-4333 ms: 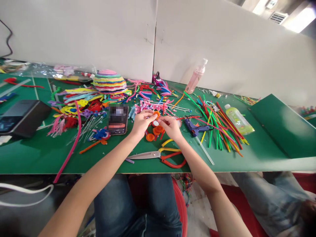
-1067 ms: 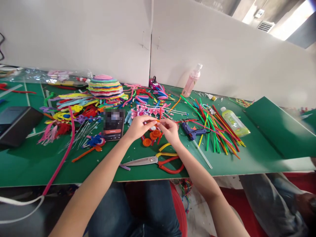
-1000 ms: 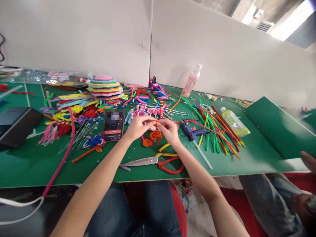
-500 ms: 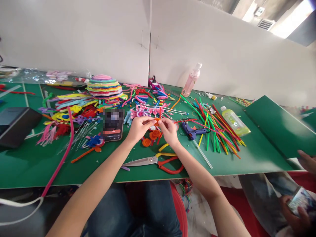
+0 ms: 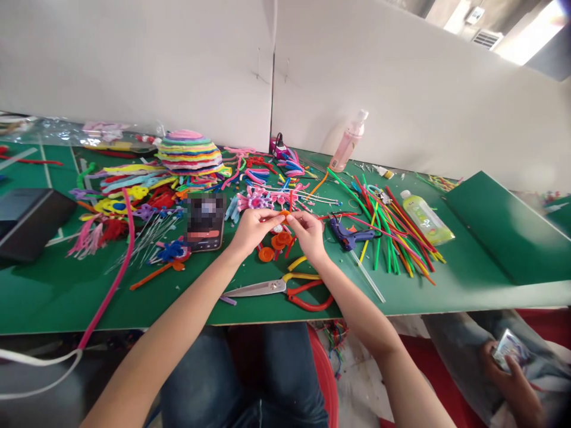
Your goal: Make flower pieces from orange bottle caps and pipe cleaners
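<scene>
Between the fingertips of both hands is a small orange pipe-cleaner coil (image 5: pixel 284 215), held just above the table. My left hand (image 5: pixel 253 229) pinches its left side, and my right hand (image 5: pixel 308 235) pinches the right. Fingers cover much of the coil. Below them lie more orange coils (image 5: pixel 266 254) beside short red pipe-cleaner pieces. Scissors (image 5: pixel 267 288) with red and yellow handles lie nearer the table edge, partly under my right forearm. A blue glue gun (image 5: pixel 350 235) rests right of my right hand. Pink pipe-cleaner flowers (image 5: pixel 254 199) are just behind my left hand.
A phone (image 5: pixel 205 229) stands left of my hands. Loose pipe cleaners (image 5: pixel 392 238), a green drink bottle (image 5: pixel 426 220) and a pink bottle (image 5: pixel 348 145) are to the right. A striped coiled dome (image 5: pixel 190 154) sits back left. At lower right, another person's hand (image 5: pixel 513 380) holds a phone.
Both hands stay pinched on the orange coil with only slight finger movement. The view has shifted slightly. The other person's hand with the phone has moved left, and their second hand has left the table edge.
</scene>
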The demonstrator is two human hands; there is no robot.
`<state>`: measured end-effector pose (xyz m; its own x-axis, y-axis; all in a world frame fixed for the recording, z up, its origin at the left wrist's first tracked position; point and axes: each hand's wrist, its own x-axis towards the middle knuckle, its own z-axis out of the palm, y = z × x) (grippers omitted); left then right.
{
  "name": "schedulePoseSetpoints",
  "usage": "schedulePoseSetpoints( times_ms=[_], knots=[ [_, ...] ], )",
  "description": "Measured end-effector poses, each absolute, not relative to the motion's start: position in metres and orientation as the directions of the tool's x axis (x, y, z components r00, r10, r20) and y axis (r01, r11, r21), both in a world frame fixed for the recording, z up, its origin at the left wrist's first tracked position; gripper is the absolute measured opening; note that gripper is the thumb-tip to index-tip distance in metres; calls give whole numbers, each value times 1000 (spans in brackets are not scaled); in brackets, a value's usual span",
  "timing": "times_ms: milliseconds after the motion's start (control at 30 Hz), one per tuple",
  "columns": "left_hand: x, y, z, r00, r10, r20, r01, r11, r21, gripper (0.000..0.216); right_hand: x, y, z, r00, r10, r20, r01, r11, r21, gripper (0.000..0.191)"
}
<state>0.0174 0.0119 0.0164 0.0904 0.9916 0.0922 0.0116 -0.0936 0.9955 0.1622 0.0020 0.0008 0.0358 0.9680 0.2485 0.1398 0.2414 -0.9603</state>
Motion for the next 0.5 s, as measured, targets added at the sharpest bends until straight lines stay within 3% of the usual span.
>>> schedulePoseSetpoints(
  times_ms=[200, 500],
  knots=[
    [23, 15, 17, -55, 996, -76, -240, 61, 969, 35, 161, 2, 1, -4, 960, 281, 277, 271, -922, 26],
    [20, 18, 16, -81, 990, -115, -202, 97, 975, 38, 163, 1, 5, -37, 956, 289, 305, 287, -908, 21]
  ],
)
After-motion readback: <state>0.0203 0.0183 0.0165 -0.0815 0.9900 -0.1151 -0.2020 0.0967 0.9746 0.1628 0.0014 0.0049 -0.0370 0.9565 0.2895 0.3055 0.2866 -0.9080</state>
